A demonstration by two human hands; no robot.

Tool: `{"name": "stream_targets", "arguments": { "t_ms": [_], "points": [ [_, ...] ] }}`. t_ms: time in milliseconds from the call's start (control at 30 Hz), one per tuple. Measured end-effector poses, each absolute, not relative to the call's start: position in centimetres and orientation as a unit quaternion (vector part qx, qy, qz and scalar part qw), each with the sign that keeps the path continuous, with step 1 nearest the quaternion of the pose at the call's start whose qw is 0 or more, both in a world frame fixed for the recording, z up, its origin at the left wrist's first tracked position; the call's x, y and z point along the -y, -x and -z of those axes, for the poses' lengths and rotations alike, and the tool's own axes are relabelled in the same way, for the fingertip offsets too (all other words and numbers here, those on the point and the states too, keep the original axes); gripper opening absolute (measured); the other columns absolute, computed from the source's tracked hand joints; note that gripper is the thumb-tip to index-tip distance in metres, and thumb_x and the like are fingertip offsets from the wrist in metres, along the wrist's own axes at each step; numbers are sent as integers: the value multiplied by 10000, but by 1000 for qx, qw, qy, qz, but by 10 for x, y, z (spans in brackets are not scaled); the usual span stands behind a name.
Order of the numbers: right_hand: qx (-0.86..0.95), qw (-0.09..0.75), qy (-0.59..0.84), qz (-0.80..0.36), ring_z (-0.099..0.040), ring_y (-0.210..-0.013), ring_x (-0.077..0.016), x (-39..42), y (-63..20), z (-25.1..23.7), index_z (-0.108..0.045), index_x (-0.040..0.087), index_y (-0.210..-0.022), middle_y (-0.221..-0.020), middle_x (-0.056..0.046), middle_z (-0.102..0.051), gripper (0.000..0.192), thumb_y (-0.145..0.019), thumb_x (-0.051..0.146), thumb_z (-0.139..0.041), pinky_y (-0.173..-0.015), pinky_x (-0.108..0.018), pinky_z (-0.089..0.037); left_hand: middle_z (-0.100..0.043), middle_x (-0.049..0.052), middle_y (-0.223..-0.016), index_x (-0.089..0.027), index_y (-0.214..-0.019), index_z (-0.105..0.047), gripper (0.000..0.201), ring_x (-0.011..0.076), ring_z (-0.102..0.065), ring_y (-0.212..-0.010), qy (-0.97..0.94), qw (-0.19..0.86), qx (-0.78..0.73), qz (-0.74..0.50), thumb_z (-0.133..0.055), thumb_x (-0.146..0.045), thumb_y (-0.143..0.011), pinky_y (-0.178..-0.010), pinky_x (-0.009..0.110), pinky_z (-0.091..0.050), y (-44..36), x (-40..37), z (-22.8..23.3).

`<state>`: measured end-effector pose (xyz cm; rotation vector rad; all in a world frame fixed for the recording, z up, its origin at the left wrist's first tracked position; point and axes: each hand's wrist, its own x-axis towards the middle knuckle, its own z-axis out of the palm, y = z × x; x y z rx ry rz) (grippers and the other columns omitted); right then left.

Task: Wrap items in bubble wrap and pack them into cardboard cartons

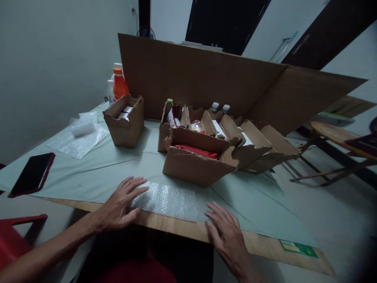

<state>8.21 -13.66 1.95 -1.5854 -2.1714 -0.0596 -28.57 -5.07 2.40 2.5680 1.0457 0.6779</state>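
Left hand [120, 204] was open over the bubble wrap's [169, 200] 9 o'clock end, contact unclear; right hand [226, 239] open, just off its 4 o'clock corner. Neither gripped. Wrap lay flat along the table [262, 208] edge, box [197, 171] at 1–2 o'clock. Probably wrap-smoothing step; lifting it called for an edge pinch.

A strip of bubble wrap [169, 200] lies on the surface [250, 200], low centre of the frame.
The left hand [123, 202], grip loose, reaches its left end; the right hand [225, 236] is just beside its right end. Cardboard boxes [200, 167] stand mid-frame, a phone [33, 173] lies far left.
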Motion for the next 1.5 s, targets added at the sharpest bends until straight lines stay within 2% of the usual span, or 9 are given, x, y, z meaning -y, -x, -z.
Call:
{"name": "stream_targets", "arguments": {
  "t_ms": [200,367,533,733,900,1033,1167,1267,1500],
  "points": [
    [829,206,518,-49,-520,-1318,-230,92,9,-19,-635,235,-1279,-1397,-80,-609,358,-952,174,-505,-1071,-423,-423,-475,144,-1527,-213,-1463,-466,527,301,-408,-1434,-909,162,-345,-170,-547,-313,-953,-1198,555,-293,235,48,-12],
    [796,172,581,-4,-590,-1225,-262,99,-35,16,-669,242,-1241,-1339,-96,-650,336,-948,211,-506,-996,-458,-452,-465,91,-1543,-270,-1458,-480,479,273,-380,-1455,-907,181,-347,-154,-508,-314,-982,-1209,521,-281,258,52,5],
    [739,187,646,48,-646,-1095,-255,101,-83,3,-709,194,-1112,-1168,-102,-726,331,-981,241,-408,-928,-424,-456,-690,113,-1172,-218,-1162,-686,300,268,-628,-1080,-838,121,-484,-219,-473,-286,-961,-971,427,-491,280,57,-3],
    [767,156,623,1,-632,-1064,-266,53,-34,-4,-682,179,-1126,-1182,-123,-710,317,-896,134,-469,-912,-391,-449,-647,103,-888,-170,-825,-667,187,279,-613,-882,-779,95,-613,-92,-607,-342,-867,-817,394,-460,267,49,-14],
    [759,163,631,-9,-659,-876,-281,56,-35,-4,-651,191,-835,-901,-105,-728,157,-876,186,-499,-798,-389,-473,-658,58,-868,-185,-786,-621,93,209,-629,-849,-760,136,-619,-140,-563,-119,-815,-767,301,-449,248,55,-8],
    [737,223,630,-95,-683,-759,-201,91,-29,-8,-654,224,-1030,-839,-28,-725,195,-902,247,-508,-697,-286,-498,-649,-23,-715,-205,-796,-598,139,143,-626,-673,-751,155,-615,-184,-521,-90,-807,-633,230,-439,261,43,-17],
    [699,310,580,-281,-660,-659,-128,110,16,-6,-492,234,-1428,-864,11,-704,546,-882,221,-521,-637,-205,-502,-707,17,-853,-205,-909,-636,170,190,-667,-819,-757,134,-599,-227,-525,-113,-820,-779,287,-488,272,-8,-37],
    [686,309,581,-312,-660,-675,-141,101,49,0,-424,222,-1509,-836,10,-706,651,-865,189,-516,-647,-216,-505,-709,117,-1037,-157,-1117,-637,320,288,-648,-1002,-765,115,-583,-250,-559,-127,-807,-929,432,-479,264,-45,-40],
    [644,332,570,-387,-699,-993,-227,86,56,-1,-758,215,-1061,-1072,-64,-761,298,-922,315,-514,-901,-307,-501,-572,140,-1380,-220,-1382,-523,593,321,-497,-1308,-852,151,-418,-277,-666,-287,-810,-1109,501,-402,280,28,-19]
  ]
}}
